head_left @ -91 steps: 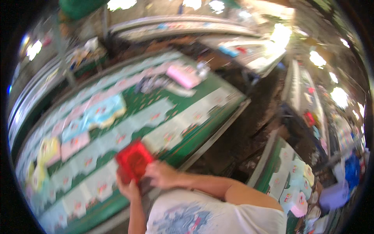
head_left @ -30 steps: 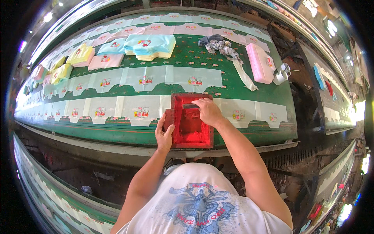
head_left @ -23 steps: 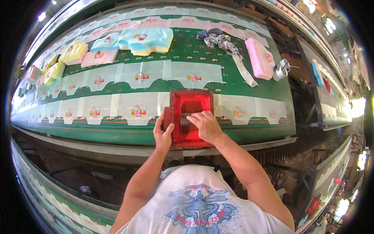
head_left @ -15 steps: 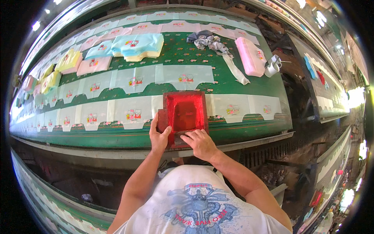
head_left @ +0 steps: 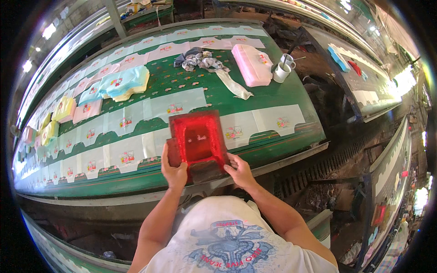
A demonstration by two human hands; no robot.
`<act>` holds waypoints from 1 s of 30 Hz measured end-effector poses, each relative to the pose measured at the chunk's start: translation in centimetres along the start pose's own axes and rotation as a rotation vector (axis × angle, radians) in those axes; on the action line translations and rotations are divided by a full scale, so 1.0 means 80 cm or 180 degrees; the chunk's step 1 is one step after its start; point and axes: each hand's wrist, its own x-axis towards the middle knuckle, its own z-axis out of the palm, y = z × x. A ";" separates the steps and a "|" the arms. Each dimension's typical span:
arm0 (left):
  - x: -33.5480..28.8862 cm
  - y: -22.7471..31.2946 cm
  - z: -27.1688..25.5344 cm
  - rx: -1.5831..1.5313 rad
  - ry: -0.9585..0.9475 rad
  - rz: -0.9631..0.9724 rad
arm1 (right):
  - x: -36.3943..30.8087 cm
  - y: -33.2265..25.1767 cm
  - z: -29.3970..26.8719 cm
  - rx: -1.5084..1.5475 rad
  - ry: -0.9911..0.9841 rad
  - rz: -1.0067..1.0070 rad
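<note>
Both my hands hold a small screen printing frame [head_left: 175, 120] with raised dark red sides and a red, ink-smeared mesh inside. A small pale pattern shows in the mesh. My left hand [head_left: 175, 173] grips the frame's left edge, thumb on top. My right hand [head_left: 239, 170] pinches its lower right corner. Across the near end of the frame lies a dark brown flat piece [head_left: 202, 171]; whether it is loose I cannot tell. The frame is tilted over the near edge of the green printing table [head_left: 273, 157], beside white cut cloth pieces [head_left: 241, 132] with printed cartoon figures.
Folded pink cloths [head_left: 251, 66], two white mugs [head_left: 282, 72] and a crumpled grey rag [head_left: 200, 60] lie on the table's far right. Blue and yellow cloth stacks [head_left: 123, 84] stand farther left. A metal rail [head_left: 291, 159] runs along the near edge. Another table [head_left: 364, 77] stands right.
The frame has come up off the cloth row and toward me, now tilted. My right hand has shifted from its near inner side to the lower right corner. The view has turned rightward.
</note>
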 end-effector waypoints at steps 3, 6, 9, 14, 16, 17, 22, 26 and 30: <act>-0.019 0.017 0.086 -0.0410 -0.0017 -0.0311 | 0.002 0.011 -0.063 0.0086 0.0080 0.0047; -0.038 0.015 0.150 -0.0672 -0.0094 -0.0533 | 0.014 0.047 -0.129 -0.0120 0.0083 0.0013; -0.053 0.024 0.179 -0.0638 -0.0065 -0.0735 | 0.018 0.061 -0.171 -0.0238 -0.0025 -0.0058; -0.057 0.023 0.190 -0.0668 0.0013 -0.0854 | 0.018 0.027 -0.196 -0.1204 0.0043 -0.1065; -0.058 0.019 0.193 -0.0962 0.0026 -0.0997 | 0.019 0.009 -0.196 -0.1630 -0.0185 -0.1781; -0.059 0.019 0.196 -0.1008 0.0043 -0.1013 | 0.021 0.002 -0.195 -0.1668 -0.0478 -0.1983; -0.061 0.026 0.202 -0.0823 0.0087 -0.1116 | 0.030 -0.020 -0.183 -0.2397 -0.1407 -0.2486; -0.060 0.023 0.200 -0.0812 0.0031 -0.1049 | 0.046 -0.010 -0.174 -0.2564 -0.1530 -0.2656; -0.063 0.019 0.199 -0.0638 0.0026 -0.1027 | 0.060 -0.023 -0.165 -0.2602 -0.1399 -0.2672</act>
